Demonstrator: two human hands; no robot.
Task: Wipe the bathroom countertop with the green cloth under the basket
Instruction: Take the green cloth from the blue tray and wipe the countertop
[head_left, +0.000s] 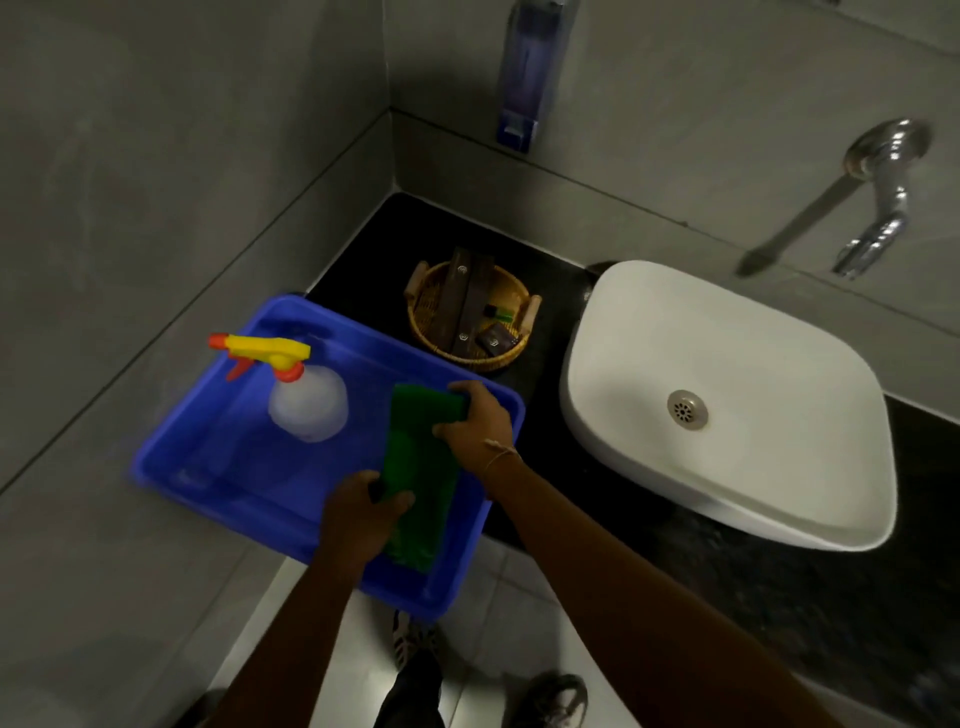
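A green cloth (422, 478) lies stretched out inside a blue plastic tub (223, 467), along its right side. My right hand (480, 423) is shut on the cloth's far end. My left hand (361, 512) grips its near part. The round wicker basket (470, 314), holding dark brown packets, stands on the black countertop (363, 270) just behind the tub. The tub's near end juts out past the counter's front edge, over the floor.
A clear spray bottle (306, 400) with a yellow and red trigger stands in the tub's left half. A white vessel basin (727, 405) sits to the right, under a chrome wall tap (878, 208). A soap dispenser (530, 78) hangs on the back wall. Grey tiled walls close the left corner.
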